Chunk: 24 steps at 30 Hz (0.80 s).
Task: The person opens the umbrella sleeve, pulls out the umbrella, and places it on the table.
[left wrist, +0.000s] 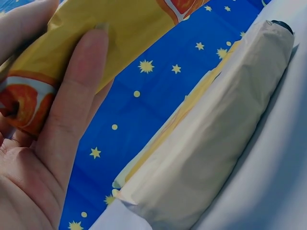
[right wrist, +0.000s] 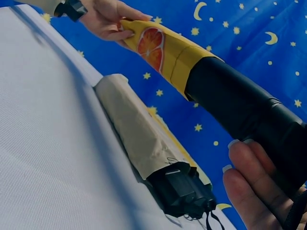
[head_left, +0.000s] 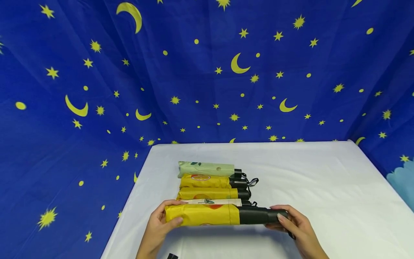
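Note:
A folded yellow umbrella (head_left: 207,216) with orange-slice prints is held level, its black handle pointing right. My left hand (head_left: 158,223) grips its fabric end, thumb on the near side and fingers behind. Around the end of the black handle (right wrist: 240,103), my right hand (head_left: 299,228) closes with thumb and fingers. A cream folded umbrella (left wrist: 216,124) lies on the table just behind, partly covered by the held one in the head view. In the right wrist view, the held umbrella is raised above the cream one.
Beyond the cream umbrella lie a yellow umbrella (head_left: 200,193), another yellow one (head_left: 213,182) and a pale green one (head_left: 207,169), side by side, handles right. They rest on a white-covered table (head_left: 307,172). A blue star-and-moon curtain (head_left: 194,72) encloses the back and sides.

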Motion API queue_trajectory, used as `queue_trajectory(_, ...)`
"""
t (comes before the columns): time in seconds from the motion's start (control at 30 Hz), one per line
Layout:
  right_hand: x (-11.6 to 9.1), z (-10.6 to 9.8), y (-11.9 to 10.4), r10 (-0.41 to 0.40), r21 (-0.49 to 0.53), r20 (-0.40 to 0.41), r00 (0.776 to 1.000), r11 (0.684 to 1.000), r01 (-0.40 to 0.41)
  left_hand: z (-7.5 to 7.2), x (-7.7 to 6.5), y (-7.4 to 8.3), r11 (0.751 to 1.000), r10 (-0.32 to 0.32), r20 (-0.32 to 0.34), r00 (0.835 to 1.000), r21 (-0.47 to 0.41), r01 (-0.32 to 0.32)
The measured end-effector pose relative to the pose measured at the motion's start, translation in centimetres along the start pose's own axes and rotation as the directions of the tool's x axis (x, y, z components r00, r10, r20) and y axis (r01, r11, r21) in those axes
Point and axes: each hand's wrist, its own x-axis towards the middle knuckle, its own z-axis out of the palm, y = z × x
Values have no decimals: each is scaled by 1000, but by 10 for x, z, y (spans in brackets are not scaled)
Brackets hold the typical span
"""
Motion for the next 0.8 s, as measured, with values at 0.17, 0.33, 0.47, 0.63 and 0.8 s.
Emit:
queue_trajectory(0.17,0,0,-1,4,-3,-1,1000,1000,-4,-3,-1,0,1000,-13,-9,1000,-15,13)
queue_trajectory(0.33,0,-2,-2,-2,2,12,1000,1000,2,-4,-1,0,1000,-11,-4,1000,-17,11)
queue_trajectory(0.47,0,-3,-3,-15,6,14,1000,1000,15,-6,-2,-1,1000,11,12,1000,-20,-11)
queue_trajectory(0.63,0,-2,-3,-27,9,31,999,1000,26,-8,-2,-3,998,61,44,997,-24,-60)
queue_trajectory(0.8,-1,-4,-3,-40,18,35,999,999,40,-9,-3,-2,998,63,45,997,-30,-62)
